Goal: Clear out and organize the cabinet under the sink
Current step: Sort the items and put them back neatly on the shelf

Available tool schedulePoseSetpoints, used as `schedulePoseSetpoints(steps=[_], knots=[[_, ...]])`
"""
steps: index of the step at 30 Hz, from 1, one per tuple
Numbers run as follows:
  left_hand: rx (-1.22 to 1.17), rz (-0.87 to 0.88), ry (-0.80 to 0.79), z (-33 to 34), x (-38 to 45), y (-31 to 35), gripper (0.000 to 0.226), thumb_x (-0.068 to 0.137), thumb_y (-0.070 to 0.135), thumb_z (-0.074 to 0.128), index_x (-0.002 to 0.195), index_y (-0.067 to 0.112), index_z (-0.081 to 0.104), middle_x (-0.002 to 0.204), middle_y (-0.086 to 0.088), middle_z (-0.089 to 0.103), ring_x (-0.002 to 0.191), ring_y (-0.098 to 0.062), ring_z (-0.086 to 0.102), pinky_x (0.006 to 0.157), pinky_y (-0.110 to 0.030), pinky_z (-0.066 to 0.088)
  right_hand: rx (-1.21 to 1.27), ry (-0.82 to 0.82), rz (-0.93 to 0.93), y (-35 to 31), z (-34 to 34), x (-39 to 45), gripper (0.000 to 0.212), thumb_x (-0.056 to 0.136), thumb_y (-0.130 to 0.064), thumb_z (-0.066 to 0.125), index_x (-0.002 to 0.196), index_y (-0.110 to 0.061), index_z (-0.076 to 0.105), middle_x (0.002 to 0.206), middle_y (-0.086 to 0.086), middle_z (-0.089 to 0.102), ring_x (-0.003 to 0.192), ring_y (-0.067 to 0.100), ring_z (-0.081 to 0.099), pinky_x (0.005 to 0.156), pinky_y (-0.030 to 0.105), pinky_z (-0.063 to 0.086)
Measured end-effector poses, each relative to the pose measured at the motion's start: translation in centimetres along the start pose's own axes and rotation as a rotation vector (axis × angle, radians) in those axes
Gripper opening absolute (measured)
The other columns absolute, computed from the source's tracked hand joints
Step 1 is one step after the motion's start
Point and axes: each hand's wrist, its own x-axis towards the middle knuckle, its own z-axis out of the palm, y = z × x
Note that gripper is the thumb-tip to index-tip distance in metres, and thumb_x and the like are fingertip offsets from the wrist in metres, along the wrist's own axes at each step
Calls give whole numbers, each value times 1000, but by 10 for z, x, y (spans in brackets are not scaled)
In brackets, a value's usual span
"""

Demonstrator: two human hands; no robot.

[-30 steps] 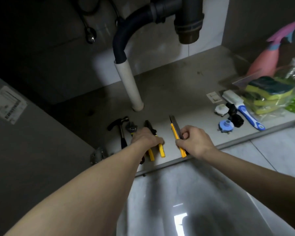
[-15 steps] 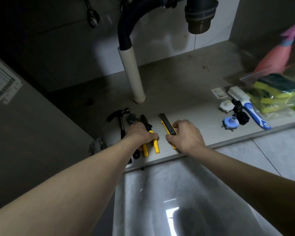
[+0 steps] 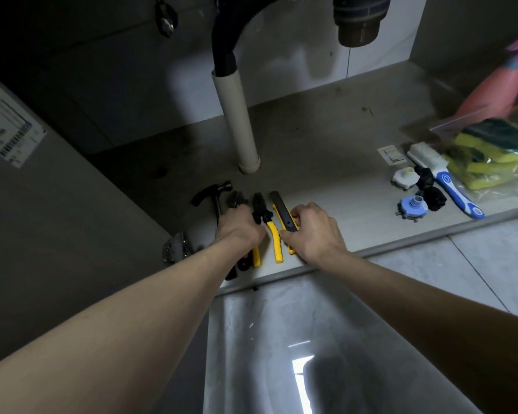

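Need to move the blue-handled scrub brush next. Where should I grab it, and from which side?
Grip the scrub brush by its blue handle, probably coming from the front edge of the cabinet floor. It lies flat with the handle end pointing out toward the opening, the white bristle head further in beside the bag of sponges, and black caps crowding its left.

Bare cabinet floor [image 3: 326,186] lies open between my tools and the brush [image 3: 444,179] at the right, wide enough to pass through. The white drain pipe [image 3: 240,121] stands just behind the hammer [image 3: 213,194], blocking a straight reach back. Sponges [image 3: 497,144] crowd the right corner.
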Motion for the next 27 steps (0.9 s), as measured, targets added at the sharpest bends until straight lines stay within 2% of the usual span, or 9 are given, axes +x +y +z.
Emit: schedulePoseSetpoints(steps=[6,10,12,14,17,19,21,24,27], knots=[[-20,-11,24,6,1,1,20,88,24,62,71,15,58,84,-11,67,76,-31,71,64,-38,63,15,6,1,3,2,-4,30,85,-39,71,102,-16,65,101,5,55,89,30,61,72,33,46],[-40,-26,27,7,3,1,25,88,35,61,73,14,62,81,-10,69,74,-30,71,63,-36,63,52,4,-12,4,0,-7,35,91,-46,63,107,-15,64,107,6,56,95,30,60,75,33,44],[-8,-9,38,5,2,3,30,91,39,55,82,12,64,89,-12,70,83,-32,70,69,-32,59,76,16,1,6,-5,-12,36,95,-46,57,111,-14,63,109,6,57,98,30,60,77,34,44],[68,21,85,1,-3,6,33,93,39,49,97,9,63,102,-15,69,97,-35,66,72,-29,48,117,44,27,10,-13,-20,36,97,-43,53,116,-15,64,114,5,59,101,28,60,80,32,42],[213,98,153,-11,-18,18,42,95,41,46,123,9,51,116,-16,66,109,-38,62,73,-35,41,196,70,81,27,-30,-48,27,99,-34,48,113,-19,66,113,0,63,96,18,57,82,28,40],[308,207,196,-23,-29,35,42,97,42,42,123,10,48,118,-18,65,110,-38,62,72,-37,40,259,79,148,43,-43,-73,21,99,-28,48,105,-21,66,104,-3,65,91,15,55,79,28,39],[340,295,201,-28,-48,56,42,98,42,39,122,10,48,118,-19,65,109,-39,63,71,-38,39,300,42,236,62,-57,-104,21,100,-29,48,96,-20,67,92,-2,69,87,20,61,76,31,45],[302,353,101,-6,-96,94,42,97,41,39,123,10,51,122,-20,64,112,-39,62,73,-38,38,262,-88,312,96,-77,-156,26,99,-28,51,83,-17,66,79,2,71,84,28,67,79,38,52],[238,362,-114,50,-161,126,44,96,42,37,124,12,54,127,-18,63,117,-36,59,81,-38,43,168,-248,380,141,-93,-219,25,99,-26,52,84,-13,69,86,7,73,87,30,67,78,39,51]])
